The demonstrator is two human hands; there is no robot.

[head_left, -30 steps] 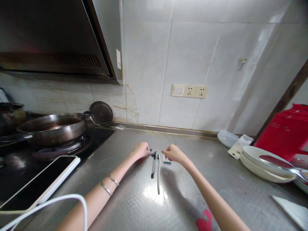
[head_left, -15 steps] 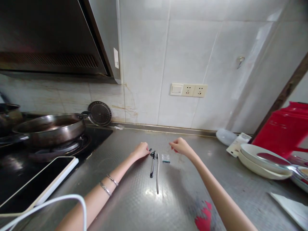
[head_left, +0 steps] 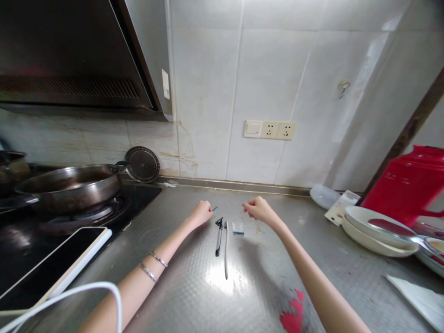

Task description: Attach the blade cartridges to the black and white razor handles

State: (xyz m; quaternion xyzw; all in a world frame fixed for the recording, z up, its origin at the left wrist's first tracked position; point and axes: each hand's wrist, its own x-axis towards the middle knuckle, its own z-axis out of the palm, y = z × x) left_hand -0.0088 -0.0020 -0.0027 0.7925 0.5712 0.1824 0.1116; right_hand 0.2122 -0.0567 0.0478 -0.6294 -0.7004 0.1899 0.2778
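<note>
left hand (head_left: 201,214) pinching small green strip (head_left: 215,209); right hand (head_left: 258,209) curling narrow, contents unclear; razor (head_left: 218,240) lying unheld, centre frame

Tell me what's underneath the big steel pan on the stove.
Under the steel pan, part of a burner shows on the black stovetop. The pan covers the rest, so I can't see the burner's middle.

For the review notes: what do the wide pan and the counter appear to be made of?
Wide pan: apparently stainless steel, shiny with darker staining; its side shows metallic reflections.
Counter: likely sheet metal, grey and textured, with a bright glare spot; exact metal unclear.
</note>
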